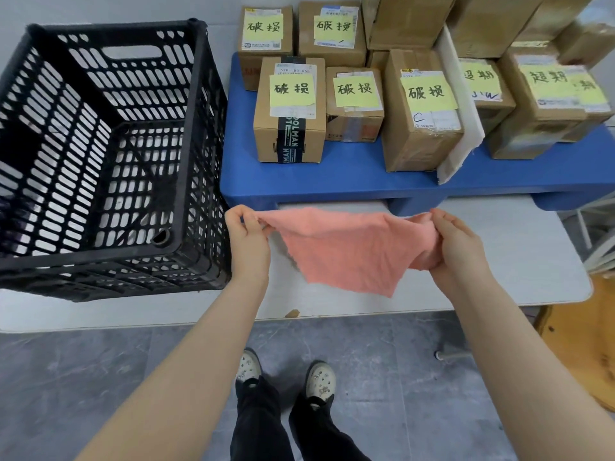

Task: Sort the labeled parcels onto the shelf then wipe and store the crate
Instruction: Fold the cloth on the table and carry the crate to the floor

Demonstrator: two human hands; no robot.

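1. Your left hand [248, 242] and right hand [461, 242] each pinch a top corner of the pink cloth [349, 247]; fingers [239, 215] curled on fabric.
2. The cloth stretches sideways just right of the crate [100, 257]; your left hand is nearer it.
3. Parcels [289, 108] on the shelf [332, 184] stand behind, right of the crate; its left edge is cut off.

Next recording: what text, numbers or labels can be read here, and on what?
"破损": yellow notes on five cardboard parcels.
"超期": yellow notes on the right-hand parcels, past the white divider.
"530 05 065": shipping label on the black-taped parcel.
"OOLMAN", cut off: its black tape.
"C": handwritten on the tall parcel.
Other label print: too small to read.
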